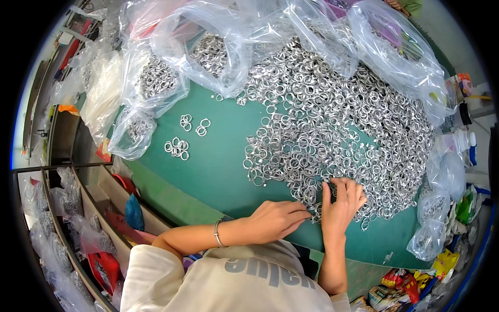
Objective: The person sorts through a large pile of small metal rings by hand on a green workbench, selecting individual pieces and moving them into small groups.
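Note:
A large heap of silvery metal rings (384, 104) spreads over the green table (208, 177). At its near edge, my left hand (278, 221) lies low over the tabletop, its fingers bent together and pointing right. Its fingertips meet the closest rings, and whatever they may pinch is hidden. My right hand (340, 205) reaches into the front of the heap. The thumb stands apart from the curved fingers, whose tips touch the rings, with no ring visibly held. Away to the left, three small groups of rings sit apart: a larger cluster (177, 148) and two little ones (186, 122) (203, 127).
Clear plastic bags of rings (158, 78) line the far and left edges of the table. Another bag (431, 218) rests at the right edge. Divided shelving (99, 208) with bagged goods stands at the lower left. Colourful packets (400, 286) lie at the lower right.

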A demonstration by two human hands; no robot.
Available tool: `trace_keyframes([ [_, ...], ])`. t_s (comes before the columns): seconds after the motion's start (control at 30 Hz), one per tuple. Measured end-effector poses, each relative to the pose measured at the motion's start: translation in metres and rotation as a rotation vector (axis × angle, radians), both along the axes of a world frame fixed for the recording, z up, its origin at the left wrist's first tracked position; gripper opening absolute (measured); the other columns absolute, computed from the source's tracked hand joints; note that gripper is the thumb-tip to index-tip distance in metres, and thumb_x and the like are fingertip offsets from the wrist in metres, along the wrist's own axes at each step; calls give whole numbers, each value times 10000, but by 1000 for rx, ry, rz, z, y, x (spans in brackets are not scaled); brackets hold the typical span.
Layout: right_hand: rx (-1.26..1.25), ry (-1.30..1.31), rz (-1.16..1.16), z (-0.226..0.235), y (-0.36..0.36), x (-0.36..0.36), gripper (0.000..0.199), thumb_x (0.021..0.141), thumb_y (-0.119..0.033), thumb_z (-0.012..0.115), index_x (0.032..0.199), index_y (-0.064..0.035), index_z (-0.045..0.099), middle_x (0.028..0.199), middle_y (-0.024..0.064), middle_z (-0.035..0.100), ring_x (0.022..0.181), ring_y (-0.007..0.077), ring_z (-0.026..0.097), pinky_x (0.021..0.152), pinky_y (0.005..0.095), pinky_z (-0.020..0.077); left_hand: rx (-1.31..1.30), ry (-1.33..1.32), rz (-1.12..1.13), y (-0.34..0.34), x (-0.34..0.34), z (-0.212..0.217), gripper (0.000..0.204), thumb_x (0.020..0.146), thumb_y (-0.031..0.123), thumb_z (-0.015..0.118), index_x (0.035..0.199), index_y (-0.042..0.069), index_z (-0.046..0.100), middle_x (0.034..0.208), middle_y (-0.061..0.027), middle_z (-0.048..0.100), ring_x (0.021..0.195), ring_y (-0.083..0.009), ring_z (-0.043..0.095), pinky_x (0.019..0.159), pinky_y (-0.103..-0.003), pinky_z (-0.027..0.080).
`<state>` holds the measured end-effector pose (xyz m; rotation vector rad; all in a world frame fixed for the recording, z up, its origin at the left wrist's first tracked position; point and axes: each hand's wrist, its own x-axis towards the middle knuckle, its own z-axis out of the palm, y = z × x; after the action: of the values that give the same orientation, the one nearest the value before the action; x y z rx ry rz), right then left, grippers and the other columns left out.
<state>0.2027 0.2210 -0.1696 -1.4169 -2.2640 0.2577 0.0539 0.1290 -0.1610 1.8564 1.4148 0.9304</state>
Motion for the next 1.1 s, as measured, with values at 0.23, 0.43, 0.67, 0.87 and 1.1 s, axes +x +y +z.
trace_keyframes([
  [0.23, -46, 9, 0, 6, 2, 8, 117, 778, -79, 700, 878, -46, 650, 910, 67, 556, 900, 253, 502, 835, 392, 316, -559, -799, 161, -12, -20, -5, 255, 895, -24, 475, 1076, 23, 649, 906, -15, 626, 576, -35, 412, 516, -203, 351],
  [0.43, -57, 108, 45, 29, 1, 17, 129, 735, 22, 686, 841, -27, 633, 920, 80, 588, 864, 264, 515, 798, 371, 382, -833, -1049, 85, -7, -25, 0, 304, 958, 48, 431, 1234, 20, 554, 907, -34, 620, 578, -40, 410, 511, -194, 343],
  [0.67, -411, 352, 477, 40, -22, -6, 166, 710, 34, 716, 863, -12, 669, 932, 89, 616, 880, 263, 553, 751, 348, 446, -1079, -1503, 290, -2, -25, 7, 352, 1007, 296, 444, 1162, 20, 599, 911, -74, 650, 639, -131, 574, 496, -229, 398],
  [0.87, -485, 480, 282, 26, -8, -47, 164, 750, 3, 711, 909, -5, 670, 925, 82, 619, 881, 258, 550, 770, 349, 431, -1019, -1512, 277, -20, -40, -18, 439, 986, 313, 513, 661, 38, 622, 688, -148, 642, 572, -170, 600, 431, -250, 393],
  [1.1, -22, 59, 325, -2, 0, -117, 201, 763, -163, 732, 906, -52, 644, 979, 66, 548, 918, 250, 482, 783, 391, 330, -790, -1341, 455, -23, -56, -1, 335, 971, 264, 555, 755, 23, 640, 682, -91, 639, 552, -127, 570, 426, -230, 360],
])
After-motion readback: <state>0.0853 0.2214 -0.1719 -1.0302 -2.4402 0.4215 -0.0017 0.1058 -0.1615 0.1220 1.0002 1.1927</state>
